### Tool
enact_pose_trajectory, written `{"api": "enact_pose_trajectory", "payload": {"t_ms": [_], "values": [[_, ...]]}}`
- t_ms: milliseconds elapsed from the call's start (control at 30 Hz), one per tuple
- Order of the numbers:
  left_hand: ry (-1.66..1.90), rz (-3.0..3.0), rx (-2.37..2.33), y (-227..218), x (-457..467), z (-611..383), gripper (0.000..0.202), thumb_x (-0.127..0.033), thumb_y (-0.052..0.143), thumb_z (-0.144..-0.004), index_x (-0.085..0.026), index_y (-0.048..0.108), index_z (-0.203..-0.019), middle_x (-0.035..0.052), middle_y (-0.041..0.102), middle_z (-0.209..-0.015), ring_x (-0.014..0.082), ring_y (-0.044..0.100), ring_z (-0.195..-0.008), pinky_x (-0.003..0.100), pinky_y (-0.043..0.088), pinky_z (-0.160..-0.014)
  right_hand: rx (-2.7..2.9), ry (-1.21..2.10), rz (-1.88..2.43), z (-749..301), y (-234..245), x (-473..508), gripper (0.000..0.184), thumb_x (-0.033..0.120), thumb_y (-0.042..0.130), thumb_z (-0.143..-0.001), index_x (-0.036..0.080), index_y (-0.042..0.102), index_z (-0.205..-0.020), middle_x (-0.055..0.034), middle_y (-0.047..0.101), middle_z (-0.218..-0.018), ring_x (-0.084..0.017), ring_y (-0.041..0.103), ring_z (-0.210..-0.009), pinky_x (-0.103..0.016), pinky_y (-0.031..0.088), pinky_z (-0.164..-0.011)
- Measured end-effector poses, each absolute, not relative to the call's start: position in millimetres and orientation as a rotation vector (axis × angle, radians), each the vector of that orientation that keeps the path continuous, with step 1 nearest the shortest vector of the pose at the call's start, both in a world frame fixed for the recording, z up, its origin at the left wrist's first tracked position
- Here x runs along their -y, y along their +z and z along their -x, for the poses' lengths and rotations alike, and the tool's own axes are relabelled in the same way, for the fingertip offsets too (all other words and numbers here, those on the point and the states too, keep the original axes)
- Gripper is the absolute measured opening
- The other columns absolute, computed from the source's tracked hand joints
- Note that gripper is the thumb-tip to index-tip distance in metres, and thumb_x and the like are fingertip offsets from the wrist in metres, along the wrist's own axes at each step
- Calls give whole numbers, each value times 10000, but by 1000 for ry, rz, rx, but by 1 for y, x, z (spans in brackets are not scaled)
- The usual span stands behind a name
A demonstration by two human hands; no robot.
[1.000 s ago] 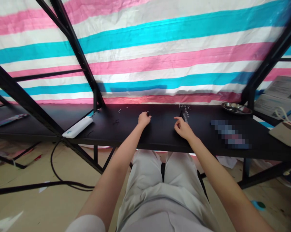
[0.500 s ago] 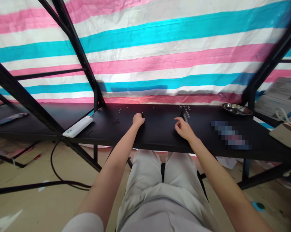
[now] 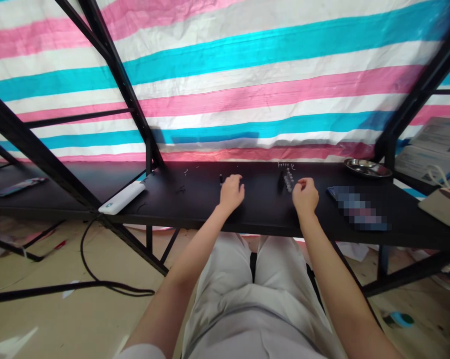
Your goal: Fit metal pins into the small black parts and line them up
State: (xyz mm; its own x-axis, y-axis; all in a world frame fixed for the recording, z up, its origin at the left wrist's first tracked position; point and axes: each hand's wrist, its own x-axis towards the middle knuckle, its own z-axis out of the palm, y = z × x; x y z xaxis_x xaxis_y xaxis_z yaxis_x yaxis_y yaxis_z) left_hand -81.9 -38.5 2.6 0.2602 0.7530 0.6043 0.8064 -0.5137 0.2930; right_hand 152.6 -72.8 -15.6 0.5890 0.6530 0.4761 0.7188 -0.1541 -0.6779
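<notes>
My left hand (image 3: pixel 231 194) is over the black tabletop (image 3: pixel 258 212), its fingers stretched forward and its thumb apart, holding nothing. Just left of its fingers stands a small dark cylinder (image 3: pixel 221 178). My right hand (image 3: pixel 306 196) has its fingers curled in a pinch; anything between the fingertips is too small to make out. Close to its left side runs a row of small clear, shiny pieces (image 3: pixel 289 178), with dark upright pieces (image 3: pixel 281 180) alongside. Several tiny clear bits (image 3: pixel 285 165) lie at the row's far end.
A shiny metal dish (image 3: pixel 367 168) sits at the back right, with a blurred flat item (image 3: pixel 359 209) in front of it. Left are a white power-bank-like block (image 3: pixel 123 197) and thin dark scraps (image 3: pixel 180 189). Black frame posts (image 3: pixel 129 94) rise at both sides before a striped sheet (image 3: pixel 247 94).
My left hand has moved right, off the small dark cylinder, and its fingers have opened. My right hand has shifted right, past the row of clear pieces, and its fingers have curled in.
</notes>
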Motion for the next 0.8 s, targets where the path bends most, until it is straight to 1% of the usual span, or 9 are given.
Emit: {"api": "enact_pose_trajectory", "payload": {"t_ms": [67,167,300,433,533,633,733,800], "values": [[-1016,2554,1332,1,46,62,303,-209,434,-847,-165,493,-1141,95,563,-1069,203,505,-984,321,403,-867,1092,-38,1937,-157,-17,70,317,208,347,-768,158,535,-1019,-121,622,-954,-247,562,-868,-366,392,-773],[-795,2705,1136,-3,53,32,416,-224,435,-849,-193,436,-1264,91,525,-1173,207,486,-1014,317,401,-833,1147,-12,2030,-160,-22,67,331,244,404,-753,138,538,-1036,-159,603,-1011,-286,538,-941,-429,379,-813],[-632,2730,1125,-7,47,1,527,-227,421,-859,-208,308,-1374,98,486,-1234,225,459,-1046,330,395,-793,1279,-21,2117,-160,-30,65,372,294,470,-733,121,548,-1053,-185,577,-1058,-317,515,-990,-473,382,-821],[-574,2699,1166,-8,35,-17,531,-226,408,-873,-220,289,-1390,107,490,-1213,236,458,-1025,344,385,-781,1345,-66,2141,-161,-35,62,352,314,494,-737,126,571,-1025,-186,573,-1044,-313,508,-991,-471,387,-818],[-549,2688,1131,-9,28,-24,492,-213,412,-876,-238,343,-1362,102,501,-1190,240,459,-1021,354,374,-784,1363,-90,2142,-162,-37,60,320,334,506,-746,138,587,-986,-178,575,-1023,-306,507,-979,-467,389,-814],[-574,2676,1076,-11,25,-26,405,-210,406,-886,-214,435,-1291,98,535,-1120,233,469,-1004,354,359,-791,1384,-93,2147,-162,-37,58,294,345,507,-761,145,596,-959,-172,576,-1010,-303,514,-973,-460,392,-812],[-627,2647,1092,-12,22,-26,288,-225,416,-892,-176,534,-1149,100,558,-1047,224,479,-981,354,343,-804,1404,-96,2143,-163,-38,56,282,348,501,-772,147,599,-943,-172,576,-990,-298,525,-953,-455,396,-800],[-640,2633,1098,-12,20,-24,213,-232,433,-887,-164,573,-1033,97,564,-1021,222,480,-973,352,335,-805,1413,-111,2140,-163,-38,54,278,350,499,-774,147,600,-935,-170,577,-971,-291,530,-935,-447,401,-788]]}}
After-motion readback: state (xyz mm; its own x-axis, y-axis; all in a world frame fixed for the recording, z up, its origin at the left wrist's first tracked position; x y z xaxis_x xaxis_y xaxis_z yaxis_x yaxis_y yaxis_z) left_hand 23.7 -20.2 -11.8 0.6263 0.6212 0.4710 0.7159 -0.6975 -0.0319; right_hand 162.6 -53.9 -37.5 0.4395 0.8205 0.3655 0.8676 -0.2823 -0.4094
